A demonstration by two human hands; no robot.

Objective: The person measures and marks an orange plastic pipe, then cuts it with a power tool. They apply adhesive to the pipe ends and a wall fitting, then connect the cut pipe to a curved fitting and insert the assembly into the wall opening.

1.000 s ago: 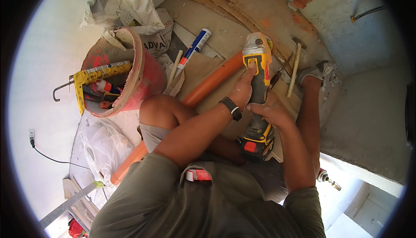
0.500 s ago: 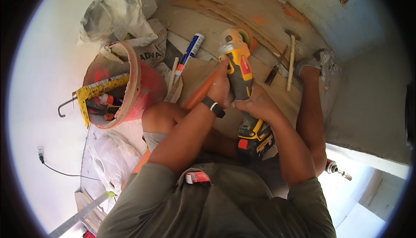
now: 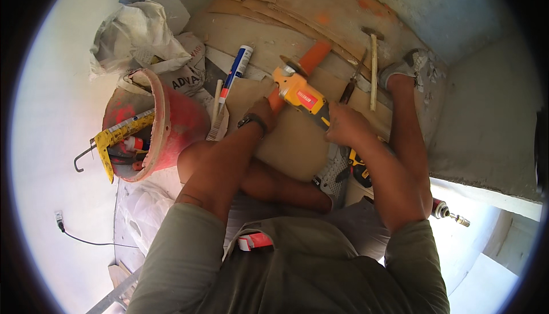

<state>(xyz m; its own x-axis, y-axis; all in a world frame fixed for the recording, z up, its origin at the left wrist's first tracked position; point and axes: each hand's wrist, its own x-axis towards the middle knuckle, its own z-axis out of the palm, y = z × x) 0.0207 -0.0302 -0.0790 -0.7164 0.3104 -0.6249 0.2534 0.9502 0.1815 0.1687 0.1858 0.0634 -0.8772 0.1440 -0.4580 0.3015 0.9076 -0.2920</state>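
Note:
My right hand [image 3: 346, 125] is wrapped around the body of a yellow and black cordless angle grinder [image 3: 303, 96]. Its thin disc [image 3: 290, 64] lies against or just over an orange plastic pipe [image 3: 313, 57]; contact is hard to tell. My left hand [image 3: 263, 112] grips the same pipe below the grinder head, fingers partly hidden. The grinder's battery end [image 3: 360, 171] shows beneath my right forearm. Under the pipe lies brown cardboard [image 3: 297, 148].
A red bucket [image 3: 189, 125] holding a yellow caulking gun [image 3: 128, 128] stands at left. A blue and white sealant tube [image 3: 236, 71], a hammer [image 3: 373, 74] and a dark-handled tool [image 3: 349, 90] lie on the floor. White sacks [image 3: 137, 40] lean at the far left; a torch [image 3: 449, 212] lies at right.
My left hand has left the grinder and taken hold of the orange pipe. The grinder has tilted leftward, its head now lower and over the pipe.

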